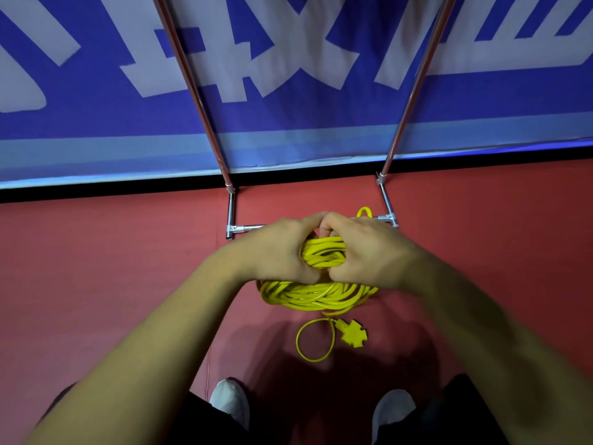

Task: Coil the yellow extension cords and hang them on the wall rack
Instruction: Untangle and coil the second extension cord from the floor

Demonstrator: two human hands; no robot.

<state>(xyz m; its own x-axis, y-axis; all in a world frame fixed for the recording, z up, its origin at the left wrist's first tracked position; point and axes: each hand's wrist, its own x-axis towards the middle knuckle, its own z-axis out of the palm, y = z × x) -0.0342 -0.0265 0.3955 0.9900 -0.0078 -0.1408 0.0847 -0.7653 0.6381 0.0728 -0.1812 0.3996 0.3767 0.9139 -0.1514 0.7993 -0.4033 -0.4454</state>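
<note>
Hands (276, 252) clutching cord coil (322, 252) seemingly hide rack crossbar (249, 227).

This looks like an indoor event or sports hall rather than a home: a plain red floor (96, 268) runs up to a wall-length blue banner (288, 120) printed with huge white characters (154, 77), a black strip (96, 190) along its foot, and a bare metal tube rack (230, 210) stands against it.

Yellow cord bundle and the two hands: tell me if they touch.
Touching. The head view shows the left hand and right hand both curled around the yellow cord bundle, fingers wrapped over its strands.
</note>
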